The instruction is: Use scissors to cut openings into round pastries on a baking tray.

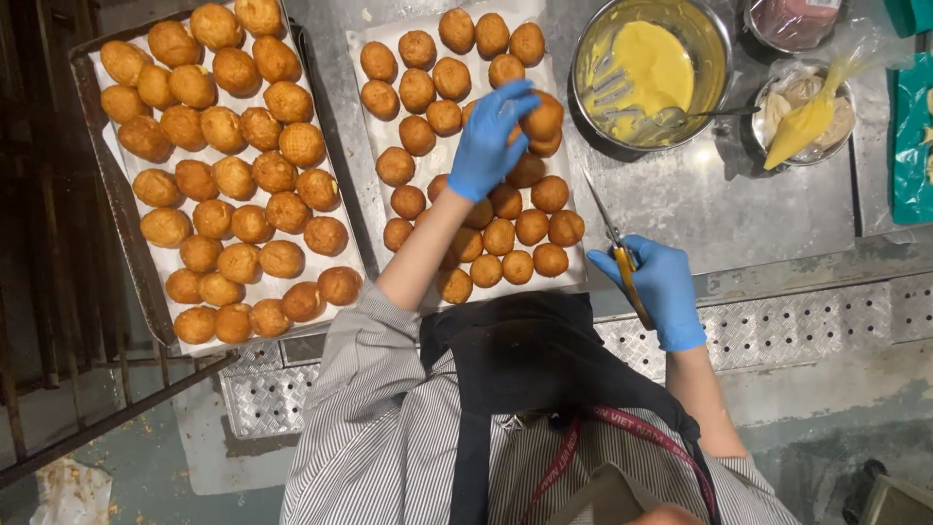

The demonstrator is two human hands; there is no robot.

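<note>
My left hand (492, 139), in a blue glove, reaches over the right sheet of parchment (372, 49) and grips a round golden-brown pastry ball (542, 118) among several others. My right hand (661, 287), also gloved in blue, is closed around the yellow handles of a pair of scissors (614, 236), blades pointing up and away over the steel counter. A second baking tray (117, 190) at the left is filled with several rows of the same browned balls.
A steel bowl (585, 49) of yellow cream with a whisk stands behind the pastries. A piping bag (809, 119) of yellow cream rests in a small steel bowl at the right. A teal cloth (912, 136) lies at the far right edge. Below is a ridged metal ledge (797, 316).
</note>
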